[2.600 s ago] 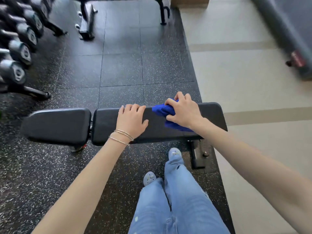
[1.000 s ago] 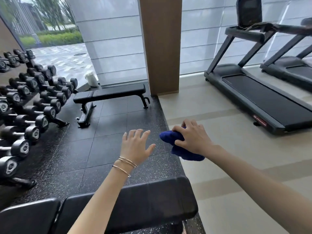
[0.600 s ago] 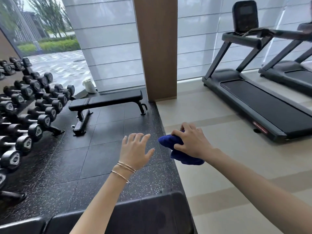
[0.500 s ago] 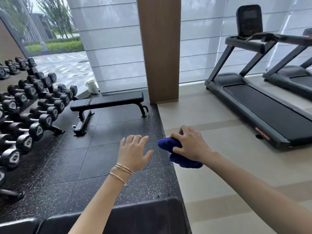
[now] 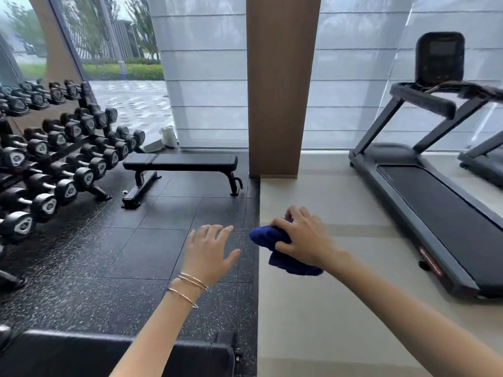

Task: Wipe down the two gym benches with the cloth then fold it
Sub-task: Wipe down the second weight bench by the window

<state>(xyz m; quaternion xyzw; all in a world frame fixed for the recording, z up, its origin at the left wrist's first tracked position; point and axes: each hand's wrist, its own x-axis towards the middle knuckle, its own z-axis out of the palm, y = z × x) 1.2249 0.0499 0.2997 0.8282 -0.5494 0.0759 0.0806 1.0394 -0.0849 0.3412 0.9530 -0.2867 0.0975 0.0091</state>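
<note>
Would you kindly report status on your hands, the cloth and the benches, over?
Right hand grips bunched blue cloth. Left hand open, holding nothing. Near bench below left forearm; far bench across black floor, nothing seen between.

Fuzzy blue cloth (image 5: 283,248), matt padded bench (image 5: 185,161)

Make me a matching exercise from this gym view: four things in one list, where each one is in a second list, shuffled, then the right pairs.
Things:
1 cloth
2 far bench
3 dumbbells
4 treadmill

Places:
A on the pale floor, right
B racked along the left
C in the right hand's grip
D straight ahead, left of the pillar

Pairs: 1-C, 2-D, 3-B, 4-A
</note>
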